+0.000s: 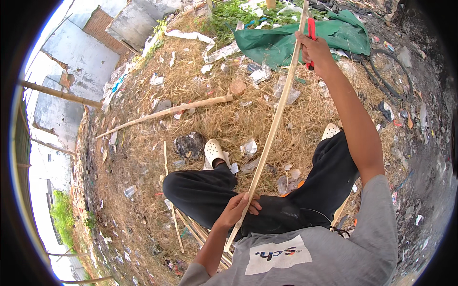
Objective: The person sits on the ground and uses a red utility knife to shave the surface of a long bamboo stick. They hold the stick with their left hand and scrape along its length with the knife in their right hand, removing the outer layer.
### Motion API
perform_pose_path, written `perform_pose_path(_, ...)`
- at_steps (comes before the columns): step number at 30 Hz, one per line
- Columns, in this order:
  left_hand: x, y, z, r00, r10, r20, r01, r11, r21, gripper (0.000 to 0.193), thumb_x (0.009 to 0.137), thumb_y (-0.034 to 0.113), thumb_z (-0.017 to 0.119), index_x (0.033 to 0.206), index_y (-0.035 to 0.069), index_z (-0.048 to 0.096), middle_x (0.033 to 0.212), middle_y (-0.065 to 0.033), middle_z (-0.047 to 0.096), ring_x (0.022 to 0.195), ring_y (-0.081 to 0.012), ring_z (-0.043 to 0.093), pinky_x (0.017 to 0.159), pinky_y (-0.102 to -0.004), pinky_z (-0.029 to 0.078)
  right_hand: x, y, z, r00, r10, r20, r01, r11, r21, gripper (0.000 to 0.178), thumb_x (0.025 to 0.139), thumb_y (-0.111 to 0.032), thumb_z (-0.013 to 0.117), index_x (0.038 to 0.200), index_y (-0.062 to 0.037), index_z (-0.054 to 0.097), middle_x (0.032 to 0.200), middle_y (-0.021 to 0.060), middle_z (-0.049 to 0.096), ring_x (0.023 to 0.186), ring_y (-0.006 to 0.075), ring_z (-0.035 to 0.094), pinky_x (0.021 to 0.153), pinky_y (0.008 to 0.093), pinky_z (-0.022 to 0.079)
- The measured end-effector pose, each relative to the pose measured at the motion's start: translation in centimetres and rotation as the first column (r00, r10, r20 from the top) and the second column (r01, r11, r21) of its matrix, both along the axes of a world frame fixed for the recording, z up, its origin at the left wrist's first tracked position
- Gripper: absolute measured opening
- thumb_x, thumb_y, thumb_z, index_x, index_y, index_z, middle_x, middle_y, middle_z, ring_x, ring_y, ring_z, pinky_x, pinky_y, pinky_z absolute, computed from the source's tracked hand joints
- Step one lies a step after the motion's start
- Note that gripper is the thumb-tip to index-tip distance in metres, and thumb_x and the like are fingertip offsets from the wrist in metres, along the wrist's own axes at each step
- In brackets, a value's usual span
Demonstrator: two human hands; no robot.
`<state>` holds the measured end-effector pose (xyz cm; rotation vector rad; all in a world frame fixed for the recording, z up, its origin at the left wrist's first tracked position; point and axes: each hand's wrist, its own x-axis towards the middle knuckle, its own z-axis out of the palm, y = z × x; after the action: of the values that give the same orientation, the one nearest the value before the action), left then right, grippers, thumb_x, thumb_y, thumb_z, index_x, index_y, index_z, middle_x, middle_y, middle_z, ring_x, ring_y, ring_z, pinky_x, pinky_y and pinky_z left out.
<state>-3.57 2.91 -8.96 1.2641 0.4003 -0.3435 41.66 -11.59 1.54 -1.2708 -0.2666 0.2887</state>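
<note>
A long, pale bamboo strip (278, 119) runs slantwise over my lap, from beside my waist up to the far edge of the view. Close to my lap, my left hand (238, 208) is closed around its lower part. With my arm stretched far forward, my right hand (312, 50) grips the strip's upper part and also holds a red utility knife (311, 29), which stands roughly upright next to the strip. Whether its blade is out I cannot tell. Under my left forearm lie several more bamboo strips (191, 229), partly hidden by my leg and arm.
A thicker bamboo piece (167, 113) lies on dry grass at the left, near a dark stone (190, 145). Green sheeting (267, 45) spreads beneath my right hand. Dark hoses (391, 62) curl at the right. Litter is scattered about, and broken walls (81, 52) stand far left.
</note>
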Motion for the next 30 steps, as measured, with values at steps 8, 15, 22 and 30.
perform_pose_path(8, -2.1, 1.3, 1.4, 0.986, -0.141, -0.085, 0.141, 0.99, -0.009, 0.047, 0.104, 0.038, 0.038, 0.117, -0.003, 0.055, 0.086, -0.0089, 0.064, 0.074, -0.012, 0.063, 0.068, -0.0254, 0.052, 6.1, -2.7, -1.9, 0.983, -0.077, -0.165, 0.113, 0.969, 0.218, 0.03, 0.097, -0.03, 0.06, 0.085, -0.0022, 0.057, 0.05, -0.0046, 0.029, 0.044, 0.0093, 0.029, 0.043, 0.0263, 0.026)
perform_pose_path(15, -2.6, 0.5, 1.9, 0.993, -0.05, -0.111, 0.029, 0.982, -0.185, 0.046, 0.105, 0.038, 0.038, 0.117, -0.003, 0.056, 0.067, 0.0004, 0.045, 0.052, -0.0059, 0.039, 0.048, -0.0213, 0.034, 6.6, -4.1, -2.2, 0.98, -0.122, -0.157, 0.161, 0.951, 0.265, 0.033, 0.093, -0.035, 0.063, 0.092, -0.0027, 0.059, 0.054, -0.0055, 0.032, 0.045, 0.0079, 0.031, 0.044, 0.0246, 0.026)
perform_pose_path(22, 3.0, -1.2, 4.2, 0.993, 0.115, 0.031, -0.109, 0.981, -0.162, 0.047, 0.105, 0.037, 0.036, 0.122, -0.005, 0.053, 0.065, 0.0033, 0.037, 0.05, -0.0046, 0.03, 0.046, -0.0214, 0.027, -2.0, -2.3, 0.3, 0.995, -0.062, 0.082, 0.083, 0.954, -0.289, 0.054, 0.081, -0.054, 0.072, 0.097, -0.0027, 0.065, 0.056, -0.0073, 0.036, 0.045, 0.0033, 0.035, 0.044, 0.0215, 0.027)
perform_pose_path(30, 7.4, -1.8, 6.8, 0.974, 0.187, 0.131, -0.126, 0.92, -0.371, 0.049, 0.106, 0.036, 0.033, 0.126, -0.006, 0.048, 0.063, 0.0011, 0.04, 0.045, -0.0059, 0.034, 0.043, -0.0221, 0.029, -12.0, 2.7, -0.3, 0.94, 0.318, 0.124, -0.261, 0.904, -0.339, 0.04, 0.087, -0.041, 0.071, 0.079, -0.0024, 0.066, 0.057, -0.0062, 0.044, 0.05, 0.005, 0.037, 0.046, 0.0256, 0.027)
